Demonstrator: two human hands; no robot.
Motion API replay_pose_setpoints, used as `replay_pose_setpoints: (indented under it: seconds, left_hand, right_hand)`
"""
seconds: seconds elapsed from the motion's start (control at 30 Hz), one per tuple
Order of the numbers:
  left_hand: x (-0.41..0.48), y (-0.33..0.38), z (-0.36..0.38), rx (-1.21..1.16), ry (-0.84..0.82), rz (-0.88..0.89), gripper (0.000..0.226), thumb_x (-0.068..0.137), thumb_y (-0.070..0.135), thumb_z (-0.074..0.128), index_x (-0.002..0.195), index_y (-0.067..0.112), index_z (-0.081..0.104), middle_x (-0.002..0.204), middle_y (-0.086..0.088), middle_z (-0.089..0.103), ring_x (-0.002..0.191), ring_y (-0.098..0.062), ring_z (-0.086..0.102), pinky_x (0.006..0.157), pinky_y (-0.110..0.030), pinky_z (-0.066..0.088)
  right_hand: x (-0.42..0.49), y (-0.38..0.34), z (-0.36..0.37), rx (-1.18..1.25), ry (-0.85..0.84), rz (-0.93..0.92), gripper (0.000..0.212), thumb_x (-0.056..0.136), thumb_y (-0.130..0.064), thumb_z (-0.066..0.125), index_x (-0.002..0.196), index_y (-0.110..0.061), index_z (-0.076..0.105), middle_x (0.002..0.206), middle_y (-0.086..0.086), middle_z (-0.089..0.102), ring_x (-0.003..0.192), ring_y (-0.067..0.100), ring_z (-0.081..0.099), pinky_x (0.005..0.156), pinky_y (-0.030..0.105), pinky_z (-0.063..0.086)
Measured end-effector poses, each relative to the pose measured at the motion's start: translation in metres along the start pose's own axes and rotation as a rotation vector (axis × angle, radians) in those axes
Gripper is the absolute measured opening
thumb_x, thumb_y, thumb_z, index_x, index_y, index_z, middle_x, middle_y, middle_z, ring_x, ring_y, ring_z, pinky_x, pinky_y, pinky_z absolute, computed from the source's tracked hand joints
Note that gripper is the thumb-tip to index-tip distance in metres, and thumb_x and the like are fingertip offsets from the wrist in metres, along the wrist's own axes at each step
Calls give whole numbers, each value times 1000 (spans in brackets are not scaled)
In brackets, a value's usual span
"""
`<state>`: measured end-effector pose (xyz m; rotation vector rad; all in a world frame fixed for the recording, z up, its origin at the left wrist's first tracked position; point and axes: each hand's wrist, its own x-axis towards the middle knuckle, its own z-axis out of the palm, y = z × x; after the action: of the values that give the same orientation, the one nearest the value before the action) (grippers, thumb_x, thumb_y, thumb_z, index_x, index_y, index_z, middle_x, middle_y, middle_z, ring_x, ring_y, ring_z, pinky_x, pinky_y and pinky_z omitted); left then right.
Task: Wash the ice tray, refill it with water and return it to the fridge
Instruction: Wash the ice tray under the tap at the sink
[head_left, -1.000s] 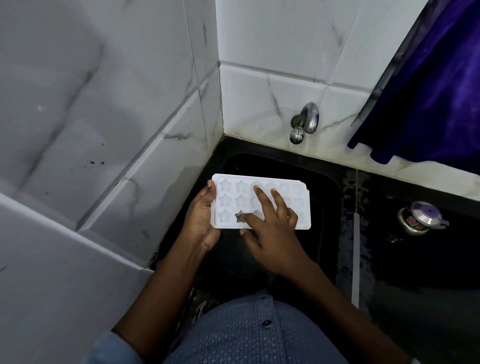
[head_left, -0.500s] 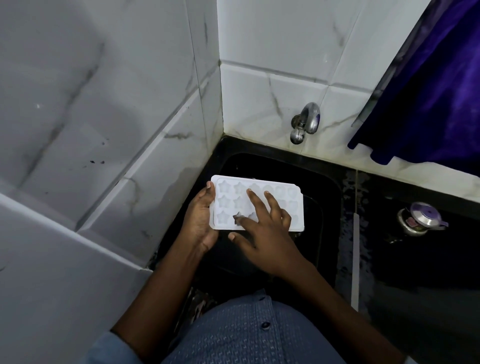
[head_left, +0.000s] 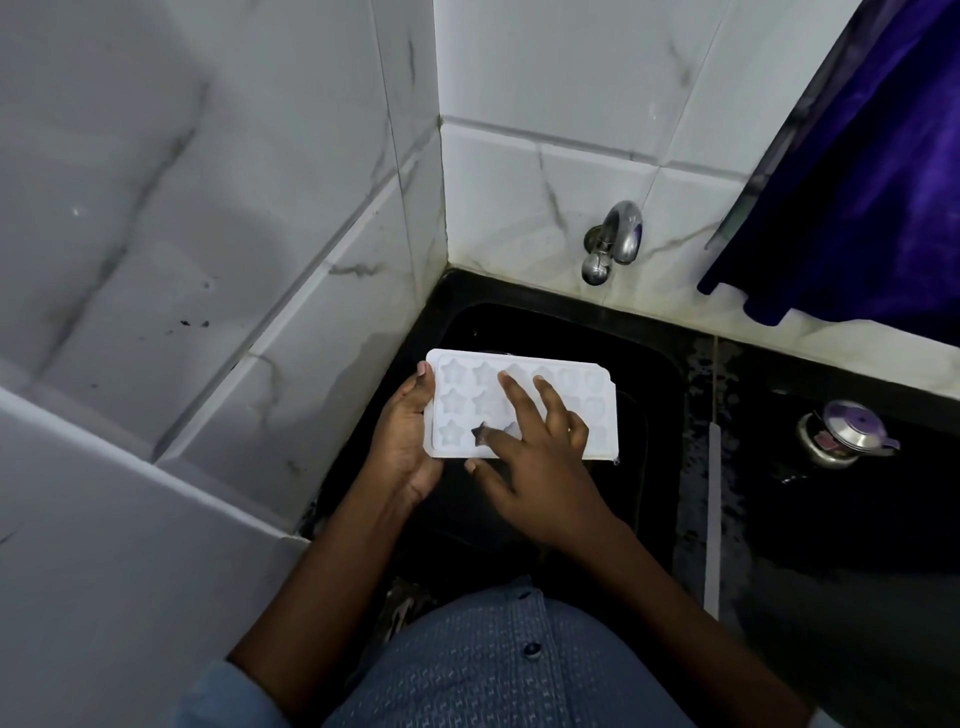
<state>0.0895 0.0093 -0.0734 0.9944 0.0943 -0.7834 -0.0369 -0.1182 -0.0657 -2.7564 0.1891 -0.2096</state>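
Your white ice tray (head_left: 524, 402) sits level over the black sink (head_left: 660, 415), near the picture's centre, star cavities facing up. At its nine o'clock end your left hand (head_left: 408, 434) is curled around the short edge, gripping it. Your right hand (head_left: 530, 457) lies spread on top, fingers (head_left: 514, 395) splayed across the cavities, grasping nothing. The tap (head_left: 615, 244) stands at one o'clock, apparently dry. With only one end gripped, hard rubbing could tip the wet tray into the basin; a sudden strong flow could splash toward the metal container (head_left: 841, 434) at three o'clock
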Motion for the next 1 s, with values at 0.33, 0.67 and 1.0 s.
replay_pose_setpoints:
  seconds: [0.33,0.67,1.0]
  left_hand:
    - [1,0,5,7,5,10,67,108,53,50,149,1,53,146,-28,60,134,-47,59,112,-69,44]
    - [0,-1,10,-10,28,15,67,107,53,50,148,0,54,144,-28,61,132,-47,60,110,-68,46]
    - [-3,1,17,-6,25,23,63,107,50,46,144,0,58,137,-26,67,123,-43,68,93,-55,62]
  right_hand:
    - [-1,3,1,-9,-23,2,48,96,-58,49,132,-32,65,175,2,5,160,31,-8,117,55,7]
    - [-1,6,0,29,6,-22,43,96,-53,54,128,-29,68,175,0,13,160,28,-6,117,52,6]
    - [0,11,0,40,7,-32,44,95,-54,51,128,-29,68,175,0,11,160,28,-7,117,53,8]
